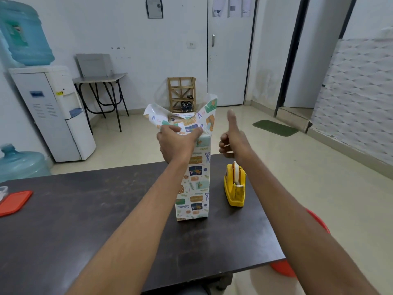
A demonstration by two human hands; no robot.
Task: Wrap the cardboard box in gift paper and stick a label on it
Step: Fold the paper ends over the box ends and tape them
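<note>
The dark table (85, 220) carries the cardboard box (194, 188), upright at its middle and sleeved in gift paper (209, 116) that flares open on top. The box is judged light and stiff, the paper easily creased, so it is best held at the top corners. The left hand (177, 143) clamps the near flap over the top edge. The right hand (232, 143), just beside, is curled with one digit raised; whether it holds anything cannot be told. A tape dispenser (235, 186) stands to the right.

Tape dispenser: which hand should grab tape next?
Right, probably. The right hand is off the box, above the tape dispenser on that side. The left hand pinches the folded gift paper at the box top; releasing would likely undo it.
</note>
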